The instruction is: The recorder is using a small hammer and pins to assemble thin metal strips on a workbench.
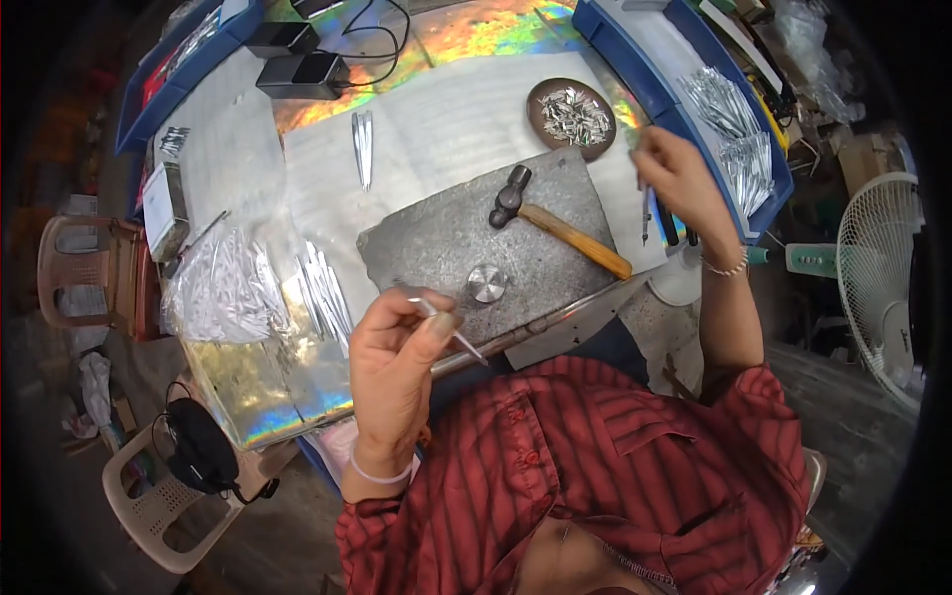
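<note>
My left hand point(395, 359) pinches a slim, tapered silver metal piece point(464, 343) between thumb and fingers, in front of a steel block point(397, 243). On the block rest a small round metal disc point(487, 284) and a ball-peen hammer point(555, 228) with a wooden handle. My right hand point(682, 180) is above the table's right side, its fingers curled together; whether anything is in them is hidden. Just below them shows a thin pointed tool point(647, 218). A round brown dish point(535, 121) of small silver pieces sits beyond the block.
Blue trays point(635, 61) with tapered metal pieces point(729, 109) line the right side. At left lie a plastic-wrapped bundle point(226, 288) and loose tapered pieces point(322, 293). Black boxes with cables point(302, 76) stand at the back. A fan point(881, 288) is far right.
</note>
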Tool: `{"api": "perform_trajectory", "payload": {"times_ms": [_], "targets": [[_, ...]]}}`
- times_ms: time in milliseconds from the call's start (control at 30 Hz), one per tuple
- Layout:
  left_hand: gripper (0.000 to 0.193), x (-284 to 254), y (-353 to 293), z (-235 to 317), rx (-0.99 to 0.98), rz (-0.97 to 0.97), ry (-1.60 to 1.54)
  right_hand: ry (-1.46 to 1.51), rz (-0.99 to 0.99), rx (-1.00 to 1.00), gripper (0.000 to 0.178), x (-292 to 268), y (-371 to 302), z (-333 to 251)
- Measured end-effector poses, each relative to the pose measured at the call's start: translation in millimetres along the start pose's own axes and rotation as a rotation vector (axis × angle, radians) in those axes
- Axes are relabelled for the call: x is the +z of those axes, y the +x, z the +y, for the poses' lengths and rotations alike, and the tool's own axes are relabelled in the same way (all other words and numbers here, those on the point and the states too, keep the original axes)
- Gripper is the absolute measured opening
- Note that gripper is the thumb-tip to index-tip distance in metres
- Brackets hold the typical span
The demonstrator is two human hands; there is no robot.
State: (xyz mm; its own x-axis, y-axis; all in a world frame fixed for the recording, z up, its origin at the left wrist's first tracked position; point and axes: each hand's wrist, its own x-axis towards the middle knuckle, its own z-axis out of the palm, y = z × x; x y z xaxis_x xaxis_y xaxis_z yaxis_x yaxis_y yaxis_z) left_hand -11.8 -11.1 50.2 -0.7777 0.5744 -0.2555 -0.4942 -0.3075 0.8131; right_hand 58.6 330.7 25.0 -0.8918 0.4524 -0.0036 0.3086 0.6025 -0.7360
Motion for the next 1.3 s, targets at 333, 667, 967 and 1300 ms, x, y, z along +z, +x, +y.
{"api": "perform_trajectory", "payload": {"times_ms": [333,667,967,1300], "targets": [[0.014,-3,-8,-33,-0.047,0.181,-0.569,0.598,-0.365,-0.02,0.033,54,-66,-82],[0.013,-12,-39,-37,-0.093,-0.025,-0.074,1.124,-0.645,0.147,0.01,105,-76,-120],[0.015,-20,-39,-23,-0.158,-0.117,-0.011,1.069,-0.751,0.302,0.009,118,-66,-131],[0.009,-19,-21,-24,-0.224,-0.15,-0.138,0.958,-0.779,0.318,0.009,117,-50,-133]]}}
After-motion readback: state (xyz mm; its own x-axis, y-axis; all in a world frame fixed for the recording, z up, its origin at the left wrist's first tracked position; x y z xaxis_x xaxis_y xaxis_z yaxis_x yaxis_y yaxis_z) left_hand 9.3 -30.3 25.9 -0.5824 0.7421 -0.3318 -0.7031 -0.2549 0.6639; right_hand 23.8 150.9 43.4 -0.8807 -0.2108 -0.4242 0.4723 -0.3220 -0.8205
